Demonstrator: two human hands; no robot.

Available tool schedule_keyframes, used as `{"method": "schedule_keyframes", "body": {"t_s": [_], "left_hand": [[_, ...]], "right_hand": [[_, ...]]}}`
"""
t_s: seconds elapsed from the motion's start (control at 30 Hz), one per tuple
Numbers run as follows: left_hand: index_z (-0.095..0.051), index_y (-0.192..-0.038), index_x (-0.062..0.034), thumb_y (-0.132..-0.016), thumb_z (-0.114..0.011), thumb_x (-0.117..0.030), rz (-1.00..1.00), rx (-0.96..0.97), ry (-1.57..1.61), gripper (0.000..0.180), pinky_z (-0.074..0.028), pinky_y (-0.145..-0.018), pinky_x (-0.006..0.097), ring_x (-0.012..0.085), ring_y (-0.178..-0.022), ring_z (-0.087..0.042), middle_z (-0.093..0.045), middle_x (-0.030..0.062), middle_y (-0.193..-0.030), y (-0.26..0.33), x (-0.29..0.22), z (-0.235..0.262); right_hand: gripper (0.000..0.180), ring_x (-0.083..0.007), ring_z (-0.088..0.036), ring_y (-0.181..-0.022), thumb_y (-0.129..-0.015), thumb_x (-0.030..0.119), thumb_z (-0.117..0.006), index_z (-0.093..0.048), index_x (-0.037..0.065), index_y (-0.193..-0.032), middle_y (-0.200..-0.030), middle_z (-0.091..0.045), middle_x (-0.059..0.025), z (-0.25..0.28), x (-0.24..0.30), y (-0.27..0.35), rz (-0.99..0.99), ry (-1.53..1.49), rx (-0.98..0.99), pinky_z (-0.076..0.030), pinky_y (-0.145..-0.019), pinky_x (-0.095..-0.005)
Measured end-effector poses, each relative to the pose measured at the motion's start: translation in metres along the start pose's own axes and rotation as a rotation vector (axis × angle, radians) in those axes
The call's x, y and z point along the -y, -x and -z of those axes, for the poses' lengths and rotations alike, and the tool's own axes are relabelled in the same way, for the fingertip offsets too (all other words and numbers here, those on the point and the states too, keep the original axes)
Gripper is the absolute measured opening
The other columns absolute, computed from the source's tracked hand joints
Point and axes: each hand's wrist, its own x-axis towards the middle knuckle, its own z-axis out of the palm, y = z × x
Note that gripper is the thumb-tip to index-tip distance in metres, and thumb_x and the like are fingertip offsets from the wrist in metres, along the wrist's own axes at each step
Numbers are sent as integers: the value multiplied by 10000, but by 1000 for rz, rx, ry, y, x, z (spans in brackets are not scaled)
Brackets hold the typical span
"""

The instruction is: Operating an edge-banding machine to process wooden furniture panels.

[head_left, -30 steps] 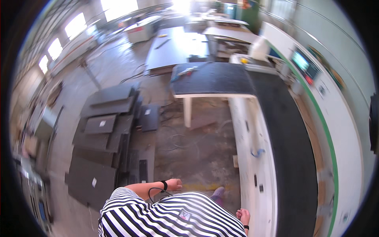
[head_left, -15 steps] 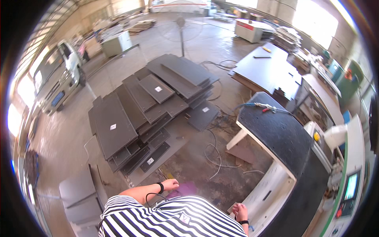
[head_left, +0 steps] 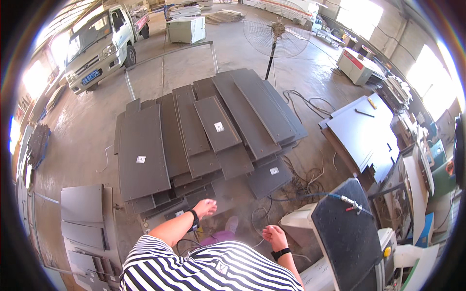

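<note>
My left hand hangs loosely curled in front of me, with nothing visible in it. It is nearest to the front edge of a wide stack of dark grey panels and appears apart from it. A smaller dark panel with a white label lies on top of the stack. My right hand is also curled, with nothing seen in it. It is held in the air left of a machine's black table top. Both wrists wear black bands.
A standing fan rises behind the stack. Cables lie on the floor to its right. Further right is a pale panel pile. More grey panels lie at the left. A parked truck stands at the far left.
My view has turned right-to-left, so the panel stack is now straight ahead and the black table top lies lower right. My right hand has come up and inward; the left has risen slightly.
</note>
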Motion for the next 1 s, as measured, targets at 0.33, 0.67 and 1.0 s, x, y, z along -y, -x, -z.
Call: {"method": "schedule_keyframes", "body": {"t_s": [0.33, 0.67, 1.0], "left_hand": [[-479, -1080, -70, -895, -602, -283, -25, -170, 482, 308, -477, -811, 429, 169, -917, -515, -518, 36, -1059, -137, -89, -33], [-534, -1160, -102, -901, -577, -332, -108, 13, 572, 349, -482, -824, 344, 135, -958, -577, -598, 3, -1083, -73, -106, -34], [-451, -1176, -169, -827, -595, -538, -338, -108, 911, 528, -344, -949, 431, 203, -1120, -447, -523, 67, -1204, -105, -169, -16]], "right_hand": [[178, -199, -626, -857, -915, 212, -553, -552, 60, -1006, -951, -623, -83, -47, 88, -125, -120, 254, 75, -516, -755, -339], [402, -187, -603, -947, -876, 237, -633, -488, 39, -1195, -1051, -595, -80, -145, 166, -200, -105, 419, 397, -508, -773, -337], [215, -127, -611, -813, -839, 115, -646, -543, -7, -984, -921, -607, -70, -156, 203, -187, 190, 345, 337, -557, -654, -276]]}}
